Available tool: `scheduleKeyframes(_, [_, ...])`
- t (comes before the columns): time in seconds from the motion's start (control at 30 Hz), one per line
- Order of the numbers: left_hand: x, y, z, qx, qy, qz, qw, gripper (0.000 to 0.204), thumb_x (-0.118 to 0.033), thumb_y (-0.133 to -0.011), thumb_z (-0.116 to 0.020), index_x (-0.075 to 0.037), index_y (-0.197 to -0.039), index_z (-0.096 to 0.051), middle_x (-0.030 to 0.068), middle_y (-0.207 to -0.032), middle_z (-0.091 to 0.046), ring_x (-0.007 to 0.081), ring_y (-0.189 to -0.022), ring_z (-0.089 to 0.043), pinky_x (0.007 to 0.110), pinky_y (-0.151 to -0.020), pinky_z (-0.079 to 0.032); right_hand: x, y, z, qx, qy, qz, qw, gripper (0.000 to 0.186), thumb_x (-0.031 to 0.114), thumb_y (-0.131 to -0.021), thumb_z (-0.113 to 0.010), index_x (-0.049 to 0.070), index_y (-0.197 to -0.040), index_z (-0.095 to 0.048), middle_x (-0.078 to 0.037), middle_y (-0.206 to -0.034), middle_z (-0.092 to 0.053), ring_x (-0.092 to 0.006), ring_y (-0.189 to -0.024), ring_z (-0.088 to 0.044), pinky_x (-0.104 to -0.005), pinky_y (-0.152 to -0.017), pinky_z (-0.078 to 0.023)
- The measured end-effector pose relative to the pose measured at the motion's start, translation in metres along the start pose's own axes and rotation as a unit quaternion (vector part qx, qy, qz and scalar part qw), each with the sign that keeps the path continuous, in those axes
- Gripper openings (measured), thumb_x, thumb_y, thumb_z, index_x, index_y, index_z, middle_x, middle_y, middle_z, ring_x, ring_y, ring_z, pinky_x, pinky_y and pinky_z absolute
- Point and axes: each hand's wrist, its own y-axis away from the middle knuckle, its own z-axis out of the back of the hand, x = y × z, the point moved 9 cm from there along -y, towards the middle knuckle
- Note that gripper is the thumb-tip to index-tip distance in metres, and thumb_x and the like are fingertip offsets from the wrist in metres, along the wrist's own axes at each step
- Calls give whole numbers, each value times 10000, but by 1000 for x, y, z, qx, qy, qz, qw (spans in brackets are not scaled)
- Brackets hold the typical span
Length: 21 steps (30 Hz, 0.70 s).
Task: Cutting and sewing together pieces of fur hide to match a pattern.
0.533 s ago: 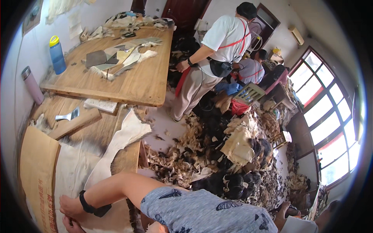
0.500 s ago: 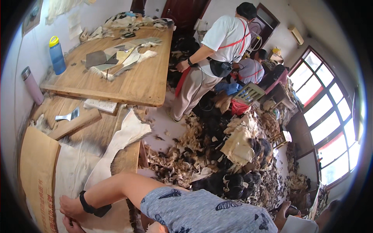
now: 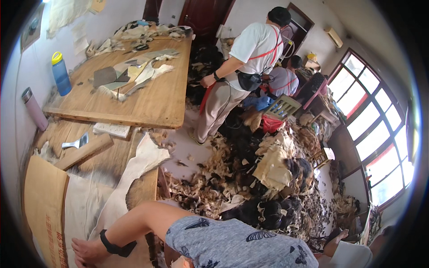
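Note:
My right hand (image 3: 90, 251), with a black band on its wrist, rests low at the left on a pale sheet of hide or paper. Its fingers look loosely apart, and I make out nothing held in them; the lower edge hides part of them. Beneath and beyond the forearm, a long white hide (image 3: 136, 166) runs across the wooden table. To the left of the hand stands a tan paper sheet (image 3: 44, 194) with red print. My left hand is out of sight.
On the table lie a scraper-like brush (image 3: 77, 141), a wooden bar (image 3: 85, 151) and a white block (image 3: 111, 129). A raised wooden board (image 3: 147, 102) carries hide pieces, a blue bottle (image 3: 61, 75) and, beside it, a pink flask (image 3: 35, 109). A person (image 3: 250, 58) stands beyond scrap heaps (image 3: 214, 178).
The view has shifted slightly. My right hand has moved a little down, and its fingers look more spread. The other hand's fingers, seen below it before, no longer show.

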Motion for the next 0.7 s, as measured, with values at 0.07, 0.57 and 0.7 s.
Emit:
scheduleKeyframes(0.07, [35,-9,8,21,-101,-67,992,357,-319,-920,-490,29,-919,-569,37,-905,-532,157,-820,-491,287,-701,-422,6,2,-21,-31,-33,-14,999,364,339,-719,-581,75,-969,-607,-72,-866,-653,-234,-855,-594,-484,-854,-347])
scheduleKeyframes(0.57, [25,2,7,26,80,80,993,389,-321,-890,-537,34,-1045,-575,123,-1055,-580,197,-919,-548,309,-785,-451,8,-4,15,-181,-176,150,956,111,245,-696,-614,164,-626,-644,9,-701,-632,-184,-755,-570,-353,-700,-407])
scheduleKeyframes(0.7, [-9,1,-3,93,-2,-159,983,362,-246,-871,-575,40,-1089,-538,148,-1104,-577,218,-968,-561,320,-832,-450,-25,17,28,-237,-332,37,912,48,149,-670,-644,112,-672,-614,-47,-687,-626,-223,-717,-590,-344,-641,-453])
